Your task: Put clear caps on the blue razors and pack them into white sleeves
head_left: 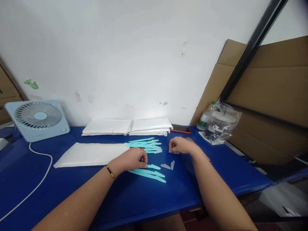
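Bare forearms (79, 199) reach from the near edge across a blue tabletop (134, 202) set against a white wall. At far left, a pale-blue fan (39, 116) leans back, its white cable (51, 157) curving toward the viewer. Beside it lies a flat white packet (84, 154), with two low stacks of similar packets (107, 126) behind. A left hand (134, 158), wearing a bracelet (111, 172), hovers at the packet's near right corner, its fingers curled inward; whether they grip anything cannot be told. Turquoise eyebrow razors (144, 145) lie bunched beyond that hand, while several more (149, 175) fan out beneath and in front of it. Two small translucent blade caps (165, 166) rest just right of these. Farther right, a right hand (179, 146) holds its fingers pressed close together, their contents unclear. Behind it lies an orange-edged phone (180, 129); beyond stand a green-capped bottle (204, 120), a clear plastic bag (220, 125) around a lidded cup, and cardboard (269, 86).
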The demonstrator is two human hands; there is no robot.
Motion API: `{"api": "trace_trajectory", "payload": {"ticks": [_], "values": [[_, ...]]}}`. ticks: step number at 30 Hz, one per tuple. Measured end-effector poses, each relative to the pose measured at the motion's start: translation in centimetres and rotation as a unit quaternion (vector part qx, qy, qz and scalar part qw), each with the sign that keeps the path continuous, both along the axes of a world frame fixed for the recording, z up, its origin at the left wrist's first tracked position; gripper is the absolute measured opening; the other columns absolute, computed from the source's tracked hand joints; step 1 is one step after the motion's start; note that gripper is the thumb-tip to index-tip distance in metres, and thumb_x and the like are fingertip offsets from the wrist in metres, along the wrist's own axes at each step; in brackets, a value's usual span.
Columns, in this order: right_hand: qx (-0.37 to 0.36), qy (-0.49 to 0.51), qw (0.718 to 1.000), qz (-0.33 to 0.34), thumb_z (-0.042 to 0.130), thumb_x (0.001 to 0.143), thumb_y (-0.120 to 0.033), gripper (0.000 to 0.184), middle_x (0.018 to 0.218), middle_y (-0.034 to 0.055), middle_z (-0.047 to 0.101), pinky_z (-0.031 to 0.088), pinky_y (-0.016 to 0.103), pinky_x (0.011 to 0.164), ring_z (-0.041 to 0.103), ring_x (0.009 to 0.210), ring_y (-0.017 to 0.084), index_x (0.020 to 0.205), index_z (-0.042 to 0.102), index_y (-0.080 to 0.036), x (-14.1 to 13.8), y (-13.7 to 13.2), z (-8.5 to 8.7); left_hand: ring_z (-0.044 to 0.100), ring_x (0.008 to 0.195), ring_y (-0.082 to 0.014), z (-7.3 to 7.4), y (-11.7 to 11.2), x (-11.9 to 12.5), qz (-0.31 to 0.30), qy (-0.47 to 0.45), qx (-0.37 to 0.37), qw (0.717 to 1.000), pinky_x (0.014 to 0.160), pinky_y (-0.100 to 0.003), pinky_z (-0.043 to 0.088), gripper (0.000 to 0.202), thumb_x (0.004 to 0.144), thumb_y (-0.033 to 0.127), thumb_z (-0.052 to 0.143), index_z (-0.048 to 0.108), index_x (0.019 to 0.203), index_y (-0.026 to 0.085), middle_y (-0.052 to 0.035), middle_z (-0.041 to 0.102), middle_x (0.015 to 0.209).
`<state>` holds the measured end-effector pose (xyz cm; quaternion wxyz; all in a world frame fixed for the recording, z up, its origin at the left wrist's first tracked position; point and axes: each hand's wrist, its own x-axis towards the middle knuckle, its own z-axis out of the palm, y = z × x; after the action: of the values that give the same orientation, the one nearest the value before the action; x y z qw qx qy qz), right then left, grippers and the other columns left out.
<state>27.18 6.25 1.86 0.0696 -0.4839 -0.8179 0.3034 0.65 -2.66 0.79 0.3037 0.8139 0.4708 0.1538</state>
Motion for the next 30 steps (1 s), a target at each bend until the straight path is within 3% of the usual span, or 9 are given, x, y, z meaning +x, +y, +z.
{"api": "trace_trajectory", "payload": {"ticks": [6, 11, 17, 25, 30], "values": [[-0.085, 0.187, 0.977, 0.065, 0.067, 0.069, -0.038, 0.030, 0.069, 0.0029, 0.066, 0.043, 0.020, 0.045, 0.057, 0.048, 0.009, 0.087, 0.064, -0.014, -0.7, -0.8, 1.1, 0.055, 0.062, -0.0157, -0.4, 0.9, 0.0, 0.076, -0.031, 0.035, 0.996, 0.054, -0.024, 0.038, 0.020, 0.076, 0.039, 0.052, 0.062, 0.074, 0.022, -0.0008, 0.063, 0.071], [-0.143, 0.255, 0.951, 0.098, 0.070, 0.069, -0.038, 0.034, 0.067, 0.0043, 0.066, 0.052, 0.025, 0.059, 0.064, 0.063, 0.014, 0.090, 0.066, -0.011, -1.5, -1.6, 1.6, 0.055, 0.066, -0.0157, -0.7, 1.8, -0.5, 0.122, -0.081, 0.047, 0.988, 0.057, -0.024, 0.040, 0.022, 0.076, 0.042, 0.052, 0.059, 0.078, 0.020, -0.0006, 0.061, 0.072], [-0.137, 0.298, 0.942, 0.068, 0.073, 0.066, -0.037, 0.036, 0.063, 0.0039, 0.066, 0.051, 0.024, 0.055, 0.065, 0.058, 0.014, 0.088, 0.064, -0.010, -2.0, -1.7, 1.6, 0.054, 0.064, -0.0153, -0.7, 1.8, -0.5, 0.126, -0.082, 0.049, 0.987, 0.056, -0.024, 0.039, 0.024, 0.076, 0.043, 0.053, 0.058, 0.077, 0.020, 0.0002, 0.059, 0.069], [-0.141, 0.302, 0.939, 0.085, 0.072, 0.066, -0.039, 0.037, 0.059, 0.0031, 0.065, 0.051, 0.024, 0.053, 0.064, 0.056, 0.015, 0.087, 0.063, -0.010, -3.9, -2.2, 0.3, 0.054, 0.064, -0.0149, -0.4, 1.6, -0.1, 0.121, -0.076, 0.056, 0.988, 0.056, -0.024, 0.039, 0.025, 0.077, 0.043, 0.052, 0.058, 0.080, 0.020, 0.0005, 0.059, 0.070], [-0.085, 0.298, 0.950, 0.045, 0.069, 0.068, -0.043, 0.036, 0.060, 0.0027, 0.063, 0.049, 0.026, 0.053, 0.063, 0.055, 0.015, 0.086, 0.062, -0.012, -5.1, -1.5, -1.1, 0.056, 0.073, -0.0169, -0.4, 1.6, 0.1, 0.147, -0.038, 0.126, 0.980, 0.065, -0.027, 0.041, 0.022, 0.078, 0.039, 0.052, 0.059, 0.085, 0.020, -0.0020, 0.061, 0.080]]}}
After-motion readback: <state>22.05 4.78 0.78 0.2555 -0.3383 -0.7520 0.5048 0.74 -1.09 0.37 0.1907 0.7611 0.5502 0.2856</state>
